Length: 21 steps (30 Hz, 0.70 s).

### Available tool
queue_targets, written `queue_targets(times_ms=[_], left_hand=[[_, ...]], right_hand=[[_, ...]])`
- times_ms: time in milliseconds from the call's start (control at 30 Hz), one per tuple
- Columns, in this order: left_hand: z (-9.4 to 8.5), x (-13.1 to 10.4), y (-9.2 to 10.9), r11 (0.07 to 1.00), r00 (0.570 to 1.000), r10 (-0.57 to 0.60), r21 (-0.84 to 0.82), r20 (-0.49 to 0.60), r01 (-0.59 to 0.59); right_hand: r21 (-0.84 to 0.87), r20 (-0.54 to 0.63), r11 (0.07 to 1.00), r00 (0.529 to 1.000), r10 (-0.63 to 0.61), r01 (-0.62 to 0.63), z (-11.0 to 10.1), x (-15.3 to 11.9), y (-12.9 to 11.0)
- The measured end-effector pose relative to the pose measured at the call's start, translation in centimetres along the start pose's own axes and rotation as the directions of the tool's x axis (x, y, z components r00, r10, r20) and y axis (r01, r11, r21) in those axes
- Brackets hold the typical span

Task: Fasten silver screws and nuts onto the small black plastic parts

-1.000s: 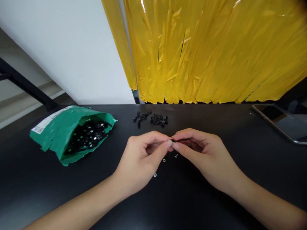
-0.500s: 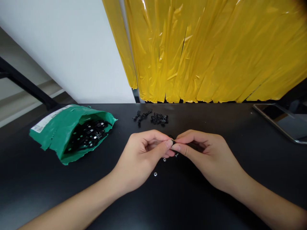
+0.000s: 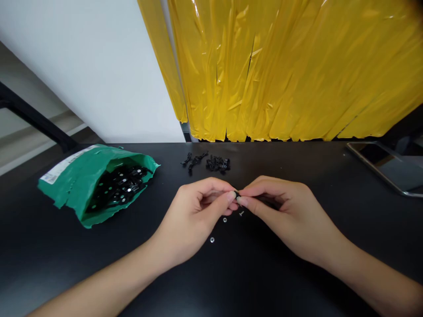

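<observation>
Near the middle of the black table, my left hand [image 3: 194, 220] and my right hand [image 3: 286, 211] meet at the fingertips. Both pinch one small black part [image 3: 237, 194], mostly covered by the thumbs and index fingers. Just below the fingers lie a small screw [image 3: 241, 213] and a small silver nut [image 3: 225, 219]. A second nut [image 3: 212, 240] rests closer to me. Beyond the hands are a heap of black parts [image 3: 218, 164] and a few looser black pieces [image 3: 194, 161].
An open green bag [image 3: 74, 176] full of black parts with shiny dots lies at the left. A phone-like device [image 3: 386, 165] sits at the back right. Yellow plastic sheeting [image 3: 280, 79] and a white panel [image 3: 109, 66] stand behind the table [image 3: 264, 281].
The whole view has shifted slightly, so the table items appear a little further left. The fingertips have moved slightly on the black part, which shows a bit more.
</observation>
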<state>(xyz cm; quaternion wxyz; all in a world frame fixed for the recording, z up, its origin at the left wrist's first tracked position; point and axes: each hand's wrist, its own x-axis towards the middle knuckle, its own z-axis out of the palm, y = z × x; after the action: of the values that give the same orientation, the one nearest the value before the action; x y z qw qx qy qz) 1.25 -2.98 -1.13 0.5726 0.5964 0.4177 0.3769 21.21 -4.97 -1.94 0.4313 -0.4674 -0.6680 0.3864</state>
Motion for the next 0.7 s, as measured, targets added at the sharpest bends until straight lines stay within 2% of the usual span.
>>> queue_targets(times_ms=[233,333,367,433,500,567,633,700], left_hand=[[-0.7,0.6,0.3,0.993,0.993,0.112,0.03,0.033,-0.113],[-1.3,0.5,0.2,0.962,0.969,0.247,0.118,0.004,-0.246],[-1.6,0.5,0.2,0.931,0.947,0.321,0.184,-0.003,-0.315],[-2.2,0.4,0.2,0.81,0.869,0.495,0.352,0.021,-0.47],[-2.7,0.4,0.3,0.635,0.767,0.633,0.499,0.102,-0.59],[-3.1,0.4,0.4,0.481,0.683,0.703,0.575,0.199,-0.663],[-3.4,0.6,0.4,0.39,0.632,0.723,0.589,0.28,-0.708],[-3.5,0.7,0.2,0.332,0.583,0.739,0.571,0.338,-0.751]], right_hand=[[0.021,-0.007,0.991,0.991,-0.131,0.131,0.2,0.0,-0.1],[0.003,-0.112,0.996,0.99,-0.083,0.084,-0.4,0.2,0.2],[-0.036,-0.172,0.998,0.983,-0.055,0.05,-0.7,0.4,0.4],[-0.184,-0.242,0.983,0.97,-0.026,-0.02,-1.3,0.8,0.9],[-0.386,-0.192,0.922,0.981,-0.042,-0.037,-1.7,1.1,1.5],[-0.562,-0.096,0.827,0.994,-0.048,-0.015,-1.5,1.4,2.1],[-0.655,-0.034,0.756,0.999,-0.028,-0.001,-0.9,1.5,2.7],[-0.679,0.005,0.734,1.0,-0.012,0.012,-0.2,1.5,3.0]])
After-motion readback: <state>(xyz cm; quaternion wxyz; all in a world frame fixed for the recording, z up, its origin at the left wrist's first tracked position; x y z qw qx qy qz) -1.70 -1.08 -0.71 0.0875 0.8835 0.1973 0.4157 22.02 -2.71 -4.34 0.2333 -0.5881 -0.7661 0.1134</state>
